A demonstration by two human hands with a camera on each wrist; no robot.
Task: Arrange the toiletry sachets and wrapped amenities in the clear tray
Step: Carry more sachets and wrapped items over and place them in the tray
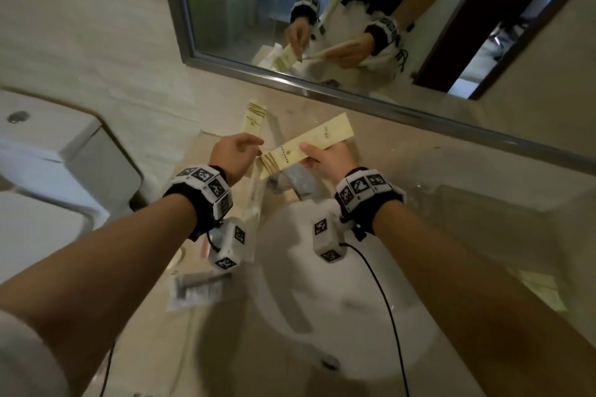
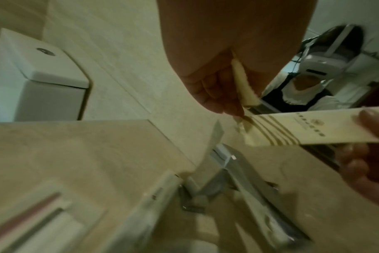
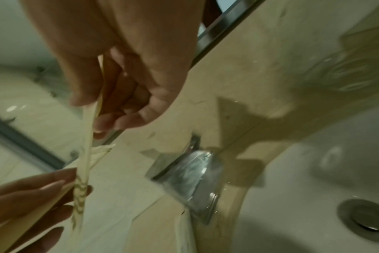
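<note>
While my right hand (image 1: 329,159) is pinching a long sachet (image 1: 306,147) slanted leftward, my left hand (image 1: 233,155) is pinching another sachet (image 1: 253,119), tray (image 1: 258,203) lying below both.

Dim, warm indoor light; all 3 views motion-blurred, wide-angle edges bent.

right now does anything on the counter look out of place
Yes. A clear wrapped packet lies loose and askew on the counter left of the sink, not in the tray. Each hand holds a cream sachet: left hand, right hand.
</note>
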